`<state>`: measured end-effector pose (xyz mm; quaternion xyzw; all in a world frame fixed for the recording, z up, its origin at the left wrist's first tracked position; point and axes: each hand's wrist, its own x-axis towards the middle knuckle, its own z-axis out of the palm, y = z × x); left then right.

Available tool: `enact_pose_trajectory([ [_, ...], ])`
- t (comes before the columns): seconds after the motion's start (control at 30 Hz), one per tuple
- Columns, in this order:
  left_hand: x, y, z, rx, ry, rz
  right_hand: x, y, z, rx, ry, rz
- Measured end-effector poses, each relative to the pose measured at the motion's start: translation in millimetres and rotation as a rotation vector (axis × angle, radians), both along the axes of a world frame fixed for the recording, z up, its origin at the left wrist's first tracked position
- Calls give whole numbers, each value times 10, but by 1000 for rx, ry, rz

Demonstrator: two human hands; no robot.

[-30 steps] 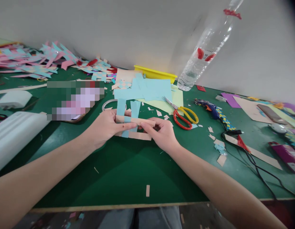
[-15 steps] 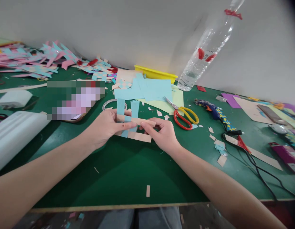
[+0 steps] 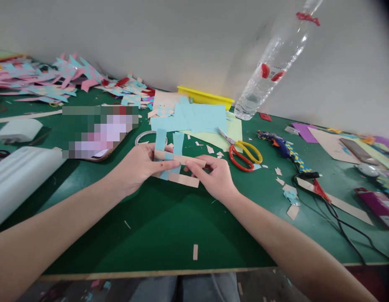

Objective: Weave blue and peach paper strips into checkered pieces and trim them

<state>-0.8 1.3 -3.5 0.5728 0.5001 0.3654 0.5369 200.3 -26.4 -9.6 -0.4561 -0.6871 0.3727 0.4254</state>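
Over the counter (image 3: pixel 150 235), left hand (image 3: pixel 140 167) is pinching the paper lattice (image 3: pixel 168 156) between thumb and fingers, right hand (image 3: pixel 216 176) is pinching its upper beige strip (image 3: pixel 183 160) (apparently only loosely woven), so uneven tugging is probably risking skew.

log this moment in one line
left hand: holds crossed paper strips | right hand: pinches upper beige strip | scissors: lying beyond right hand

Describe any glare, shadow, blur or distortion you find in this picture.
Head view: bright highlights on the clear bottle; head view: soft shadow on the green table below the paper strips; head view: pixelated blocks over a phone-like device; head view: dark, blurred top-right corner, bottle leaning, perhaps lens distortion.
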Motion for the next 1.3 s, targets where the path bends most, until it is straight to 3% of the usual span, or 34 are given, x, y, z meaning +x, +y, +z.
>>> enact_pose_trajectory([
  [0.23, 19, -30, 29, -138, -100, -27, -8, -6, 7, -10, 10, 18],
  [0.9, -14, -1, 6, 73, 50, 21, 16, 6, -30, -62, -69, 25],
  [1.13, -2, 27, -11, -118, -127, 51, 39, 46, -35, -40, -34, -62],
  [1.3, -19, 35, -9, 58, 35, 97, 97, 112, -43, 55, -46, -103],
])
